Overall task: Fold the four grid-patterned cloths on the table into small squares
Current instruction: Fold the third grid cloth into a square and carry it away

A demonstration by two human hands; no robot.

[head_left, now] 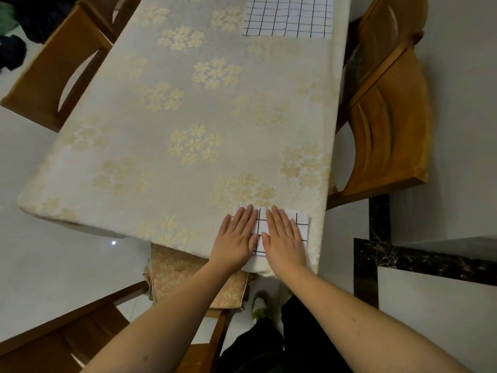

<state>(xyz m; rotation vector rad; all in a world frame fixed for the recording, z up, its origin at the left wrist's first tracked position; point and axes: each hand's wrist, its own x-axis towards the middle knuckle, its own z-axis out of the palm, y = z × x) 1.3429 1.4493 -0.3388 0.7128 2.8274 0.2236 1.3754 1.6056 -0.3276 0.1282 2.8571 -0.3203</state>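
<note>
Folded grid cloth (301,224) sits at table's (161,117) near-right corner, w/ left hand (236,235) & right hand (282,238) pressing flat on it, fingers straight, gripping nothing. Another grid cloth (287,16) lies spread at far-right edge. Wooden chair (387,122) beside right edge.

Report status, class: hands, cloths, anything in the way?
Left hand and right hand flat, pressing folded cloth at near table edge. Unfolded cloth lies at far end. Nothing between them.

Left grip (238,235), right grip (282,235) flat, side-by-side
</note>
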